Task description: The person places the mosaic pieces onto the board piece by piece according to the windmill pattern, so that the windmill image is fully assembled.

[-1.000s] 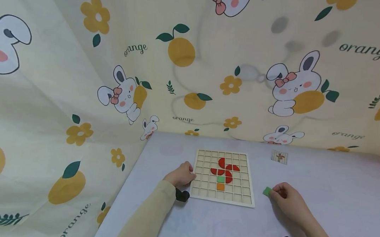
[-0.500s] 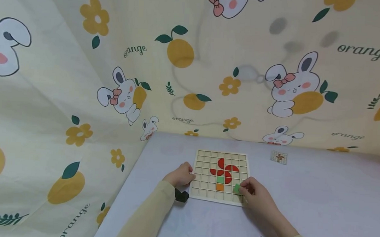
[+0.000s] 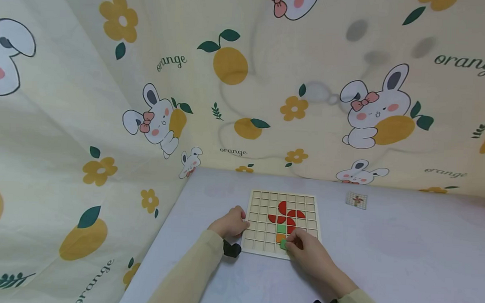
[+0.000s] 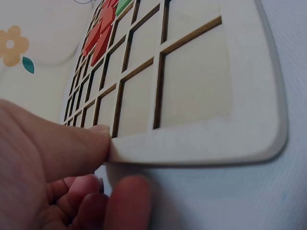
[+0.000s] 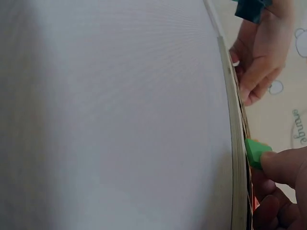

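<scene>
A pale wooden grid board lies on the table, with red curved pieces set in a pinwheel. Below them sit a light green square and, under it, an orange square. My left hand grips the board's left edge; the left wrist view shows its thumb on the rim and fingers lower beside it. Between thumb and fingertips my right hand pinches a green piece over the board's lower part, close to the orange square. My right hand hides the board's lower right.
A small pattern card showing a pinwheel lies on the table behind and right of the board. A patterned cloth with rabbits and oranges hangs behind the table and along its left side.
From the table right of the board, my right hand has moved left with the green piece, to above the board's lower squares. My left hand stays at the left edge.
</scene>
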The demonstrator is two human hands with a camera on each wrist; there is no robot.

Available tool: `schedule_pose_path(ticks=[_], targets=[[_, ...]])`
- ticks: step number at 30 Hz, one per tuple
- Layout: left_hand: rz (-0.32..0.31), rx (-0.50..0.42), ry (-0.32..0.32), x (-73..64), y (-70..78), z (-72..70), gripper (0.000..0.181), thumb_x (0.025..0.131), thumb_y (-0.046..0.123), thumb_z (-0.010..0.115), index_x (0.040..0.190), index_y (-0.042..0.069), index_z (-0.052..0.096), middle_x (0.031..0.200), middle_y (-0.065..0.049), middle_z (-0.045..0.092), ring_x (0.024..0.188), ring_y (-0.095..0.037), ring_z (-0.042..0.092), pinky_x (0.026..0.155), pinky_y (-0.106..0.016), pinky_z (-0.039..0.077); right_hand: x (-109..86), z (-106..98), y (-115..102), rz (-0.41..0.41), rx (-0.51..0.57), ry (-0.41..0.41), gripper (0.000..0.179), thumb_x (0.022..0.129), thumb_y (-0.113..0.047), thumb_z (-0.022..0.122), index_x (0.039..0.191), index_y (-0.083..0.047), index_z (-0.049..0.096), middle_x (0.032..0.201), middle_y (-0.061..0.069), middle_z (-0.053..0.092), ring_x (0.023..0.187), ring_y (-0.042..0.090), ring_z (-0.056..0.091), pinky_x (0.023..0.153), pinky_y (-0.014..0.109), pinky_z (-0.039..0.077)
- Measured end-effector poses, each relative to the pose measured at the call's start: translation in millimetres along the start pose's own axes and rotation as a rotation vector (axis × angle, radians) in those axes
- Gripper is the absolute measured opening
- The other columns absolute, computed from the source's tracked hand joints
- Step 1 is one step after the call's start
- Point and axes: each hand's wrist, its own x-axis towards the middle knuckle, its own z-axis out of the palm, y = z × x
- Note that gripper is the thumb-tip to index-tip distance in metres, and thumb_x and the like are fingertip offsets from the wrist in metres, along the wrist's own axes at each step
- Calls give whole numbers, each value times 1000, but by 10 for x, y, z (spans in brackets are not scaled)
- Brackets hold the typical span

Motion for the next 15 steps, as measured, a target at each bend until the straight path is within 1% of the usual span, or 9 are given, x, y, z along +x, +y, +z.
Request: schedule_pose_path(ticks=[3, 10, 15], targets=[[-8, 5, 1, -1, -1, 4, 22, 95, 18, 62, 103, 5, 46, 92, -12, 47, 71, -22, 53, 60, -32, 41, -3, 35, -25, -8, -26, -12, 14, 88, -13, 71, 86, -20, 60, 76, -6, 55, 71, 13, 48, 57, 26, 43], [6, 14, -7, -2, 2, 9, 22, 95, 18, 61, 103, 5, 45, 94, -12, 46, 76, -23, 53, 64, -33, 42, -1, 71, -70, -12, -85, -15, 16, 86, -11, 73, 84, -21, 60, 77, -7, 54, 72, 12, 48, 60, 27, 43], [5, 1, -12, 19, 1, 5, 22, 95, 18, 60, 105, 5, 45, 95, -11, 46, 76, -23, 53, 66, -32, 43, -9, 64, -84, -64, -122, -45, 19, 84, -11, 75, 76, -25, 65, 81, -7, 52, 75, 12, 47, 64, 26, 45]])
